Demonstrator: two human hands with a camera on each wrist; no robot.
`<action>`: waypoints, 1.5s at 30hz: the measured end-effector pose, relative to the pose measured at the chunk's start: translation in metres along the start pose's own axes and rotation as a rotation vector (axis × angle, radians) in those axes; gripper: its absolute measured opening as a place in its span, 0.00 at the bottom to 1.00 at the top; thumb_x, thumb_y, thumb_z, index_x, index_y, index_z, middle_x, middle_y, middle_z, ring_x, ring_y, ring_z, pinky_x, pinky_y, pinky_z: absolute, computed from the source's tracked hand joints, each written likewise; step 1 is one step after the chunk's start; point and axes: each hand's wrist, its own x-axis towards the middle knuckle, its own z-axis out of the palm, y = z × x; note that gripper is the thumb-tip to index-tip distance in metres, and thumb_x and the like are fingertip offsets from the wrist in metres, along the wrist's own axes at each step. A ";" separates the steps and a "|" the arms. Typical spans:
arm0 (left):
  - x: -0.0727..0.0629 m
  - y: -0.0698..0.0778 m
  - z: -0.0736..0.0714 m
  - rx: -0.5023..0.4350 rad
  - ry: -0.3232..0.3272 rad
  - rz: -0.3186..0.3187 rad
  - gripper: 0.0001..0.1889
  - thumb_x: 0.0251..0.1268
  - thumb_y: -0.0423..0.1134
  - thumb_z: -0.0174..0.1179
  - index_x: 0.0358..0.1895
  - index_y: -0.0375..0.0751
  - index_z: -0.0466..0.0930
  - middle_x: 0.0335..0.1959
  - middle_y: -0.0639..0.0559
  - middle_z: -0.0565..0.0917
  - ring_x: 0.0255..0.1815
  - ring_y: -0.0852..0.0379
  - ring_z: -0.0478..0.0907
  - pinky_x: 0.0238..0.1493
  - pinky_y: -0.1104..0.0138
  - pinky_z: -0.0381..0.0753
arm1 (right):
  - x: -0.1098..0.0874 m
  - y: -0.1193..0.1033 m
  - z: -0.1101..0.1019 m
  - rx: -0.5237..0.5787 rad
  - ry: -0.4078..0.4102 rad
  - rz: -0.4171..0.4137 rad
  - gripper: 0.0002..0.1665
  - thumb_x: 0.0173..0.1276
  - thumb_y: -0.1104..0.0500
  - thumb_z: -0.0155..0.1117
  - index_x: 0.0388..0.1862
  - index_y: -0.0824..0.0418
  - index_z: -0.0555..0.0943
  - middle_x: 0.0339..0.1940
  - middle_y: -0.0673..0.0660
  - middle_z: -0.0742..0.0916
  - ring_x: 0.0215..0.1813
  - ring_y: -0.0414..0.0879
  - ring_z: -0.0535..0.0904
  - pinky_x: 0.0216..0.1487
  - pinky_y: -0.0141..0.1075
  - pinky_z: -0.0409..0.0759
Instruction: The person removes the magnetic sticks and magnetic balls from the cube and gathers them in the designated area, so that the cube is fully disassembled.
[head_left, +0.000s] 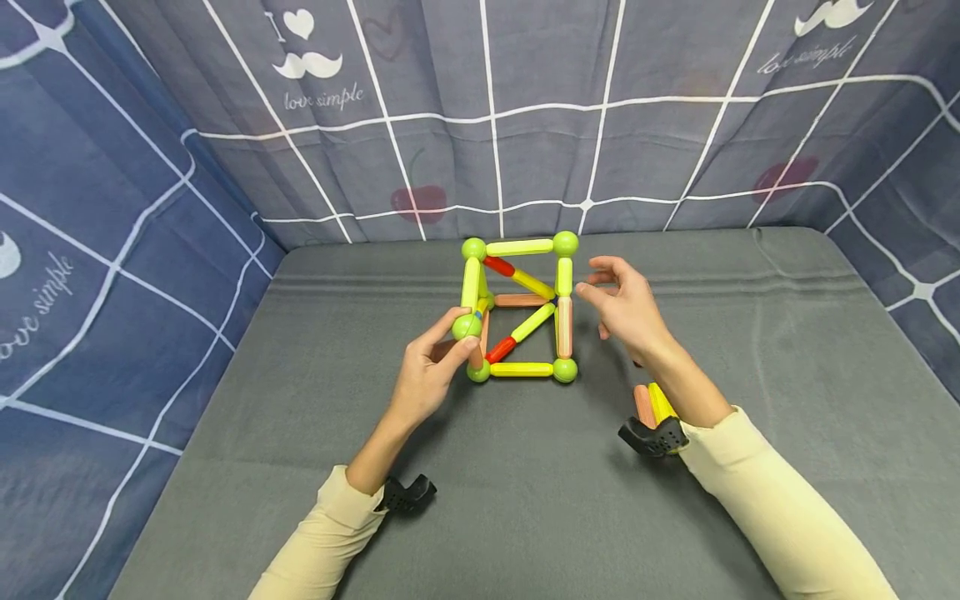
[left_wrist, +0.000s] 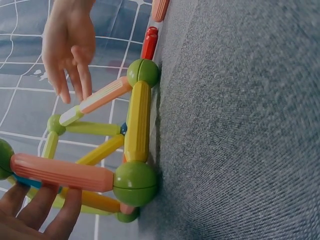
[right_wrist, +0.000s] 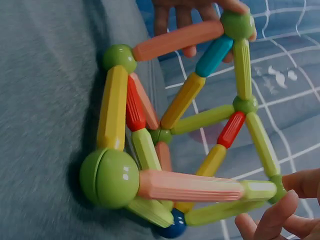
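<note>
A cube-like frame of coloured rods and balls (head_left: 522, 369) stands on the grey surface, with red-and-yellow and red-and-green diagonals inside it. My left hand (head_left: 423, 375) pinches the green ball (head_left: 467, 327) at its upper front left corner between thumb and finger. Beneath that ball, a peach rod (left_wrist: 62, 172) runs down to a lower green ball (left_wrist: 136, 183). My right hand (head_left: 630, 308) hovers at the right side with loosely bent fingers, holding nothing. It is close to a peach-and-light-green bar (right_wrist: 192, 186) that slopes up to a green ball (right_wrist: 276, 189). A blue ball (right_wrist: 172, 225) sits at a lower corner.
Loose rods, one peach (head_left: 643, 405) and one yellow (head_left: 660, 403), lie partly hidden under my right forearm. A red rod (left_wrist: 149, 44) also lies there. A dark curtain (head_left: 540, 158) with white lines hangs behind the grey surface (head_left: 510, 492) and along both sides.
</note>
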 end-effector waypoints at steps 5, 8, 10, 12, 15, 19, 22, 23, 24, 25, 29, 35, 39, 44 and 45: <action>0.000 0.000 0.002 -0.021 -0.011 0.003 0.20 0.70 0.27 0.58 0.64 0.34 0.74 0.48 0.37 0.81 0.46 0.28 0.80 0.42 0.57 0.81 | 0.016 0.007 0.008 0.069 0.005 0.045 0.27 0.72 0.60 0.62 0.66 0.68 0.69 0.53 0.63 0.77 0.21 0.39 0.69 0.14 0.32 0.71; -0.001 0.001 0.002 -0.016 -0.006 0.010 0.20 0.70 0.27 0.59 0.63 0.34 0.75 0.47 0.37 0.81 0.46 0.27 0.80 0.42 0.60 0.82 | 0.021 0.009 0.012 0.088 -0.004 0.048 0.25 0.72 0.62 0.62 0.65 0.69 0.70 0.51 0.63 0.78 0.22 0.39 0.70 0.14 0.31 0.70; -0.001 0.002 0.002 -0.007 -0.006 0.013 0.20 0.70 0.27 0.59 0.64 0.35 0.74 0.48 0.37 0.82 0.46 0.28 0.80 0.42 0.60 0.82 | 0.023 0.009 0.014 0.083 -0.004 0.049 0.24 0.72 0.63 0.61 0.64 0.69 0.70 0.50 0.62 0.78 0.23 0.39 0.70 0.14 0.30 0.68; -0.001 0.003 0.002 0.006 -0.008 0.011 0.20 0.70 0.28 0.59 0.64 0.35 0.74 0.48 0.37 0.82 0.47 0.31 0.81 0.43 0.59 0.82 | 0.024 0.009 0.015 0.079 0.001 0.049 0.24 0.73 0.64 0.60 0.64 0.69 0.69 0.49 0.62 0.78 0.21 0.39 0.68 0.14 0.29 0.66; -0.001 0.003 0.001 0.028 -0.006 0.002 0.20 0.70 0.29 0.59 0.65 0.35 0.74 0.49 0.37 0.82 0.48 0.36 0.82 0.43 0.59 0.82 | 0.025 0.008 0.016 0.069 0.019 0.041 0.23 0.72 0.67 0.60 0.64 0.68 0.70 0.47 0.62 0.78 0.16 0.37 0.65 0.13 0.29 0.64; -0.002 0.004 0.001 0.035 0.000 -0.014 0.21 0.71 0.29 0.59 0.65 0.36 0.74 0.48 0.37 0.82 0.49 0.38 0.82 0.43 0.62 0.81 | 0.026 0.008 0.019 0.052 0.043 0.029 0.22 0.71 0.68 0.60 0.62 0.67 0.71 0.44 0.61 0.79 0.14 0.36 0.64 0.13 0.29 0.64; -0.002 0.004 0.001 0.032 -0.003 -0.017 0.20 0.71 0.30 0.59 0.65 0.37 0.74 0.47 0.37 0.82 0.49 0.37 0.82 0.43 0.64 0.80 | 0.026 0.009 0.019 0.032 0.048 0.030 0.22 0.71 0.68 0.60 0.62 0.66 0.71 0.44 0.62 0.79 0.14 0.36 0.64 0.13 0.29 0.64; -0.002 0.004 0.001 0.031 -0.004 -0.015 0.20 0.71 0.29 0.58 0.65 0.36 0.74 0.48 0.38 0.82 0.49 0.36 0.82 0.43 0.64 0.80 | 0.025 0.009 0.019 0.029 0.049 0.030 0.22 0.72 0.68 0.60 0.63 0.66 0.71 0.44 0.62 0.79 0.14 0.36 0.63 0.14 0.29 0.64; -0.002 0.004 0.001 0.031 -0.007 -0.014 0.20 0.71 0.29 0.58 0.65 0.36 0.74 0.48 0.38 0.82 0.49 0.36 0.82 0.43 0.64 0.80 | 0.025 0.009 0.018 0.028 0.050 0.029 0.22 0.72 0.68 0.60 0.63 0.66 0.71 0.45 0.62 0.79 0.14 0.36 0.63 0.14 0.29 0.64; -0.002 0.004 0.001 0.030 -0.009 -0.011 0.20 0.72 0.29 0.58 0.65 0.37 0.74 0.48 0.38 0.82 0.49 0.35 0.82 0.43 0.64 0.80 | 0.024 0.009 0.018 0.026 0.050 0.027 0.22 0.72 0.68 0.60 0.63 0.66 0.71 0.45 0.63 0.79 0.14 0.36 0.63 0.14 0.30 0.65; -0.002 0.005 0.002 0.020 -0.014 0.000 0.20 0.72 0.29 0.58 0.65 0.36 0.74 0.47 0.37 0.82 0.48 0.31 0.81 0.43 0.60 0.81 | 0.021 0.010 0.017 0.001 0.060 0.006 0.22 0.71 0.68 0.61 0.63 0.64 0.72 0.45 0.62 0.79 0.15 0.38 0.65 0.14 0.30 0.66; -0.002 0.003 0.001 0.038 -0.010 -0.001 0.20 0.71 0.28 0.58 0.65 0.36 0.74 0.47 0.38 0.82 0.48 0.37 0.82 0.43 0.62 0.81 | 0.019 0.012 0.015 -0.041 0.074 -0.014 0.23 0.71 0.67 0.61 0.64 0.62 0.74 0.46 0.62 0.80 0.19 0.41 0.72 0.15 0.31 0.69; -0.002 0.002 0.001 0.037 -0.010 -0.003 0.21 0.71 0.29 0.58 0.65 0.37 0.73 0.47 0.38 0.82 0.49 0.40 0.83 0.43 0.66 0.80 | 0.019 0.013 0.015 -0.038 0.075 -0.019 0.23 0.71 0.67 0.61 0.64 0.64 0.74 0.46 0.63 0.80 0.23 0.42 0.77 0.16 0.30 0.72; -0.002 0.002 0.001 0.030 -0.013 -0.002 0.21 0.71 0.30 0.58 0.66 0.36 0.73 0.48 0.37 0.82 0.50 0.38 0.82 0.44 0.66 0.81 | 0.018 0.012 0.014 -0.035 0.074 -0.018 0.23 0.71 0.67 0.61 0.64 0.65 0.73 0.45 0.65 0.79 0.24 0.42 0.78 0.17 0.30 0.73; -0.001 0.002 0.001 0.030 -0.012 -0.002 0.21 0.71 0.29 0.58 0.66 0.36 0.73 0.48 0.37 0.82 0.50 0.38 0.82 0.44 0.66 0.81 | 0.018 0.012 0.014 -0.037 0.074 -0.017 0.23 0.71 0.67 0.61 0.64 0.65 0.73 0.46 0.65 0.79 0.24 0.42 0.77 0.17 0.30 0.73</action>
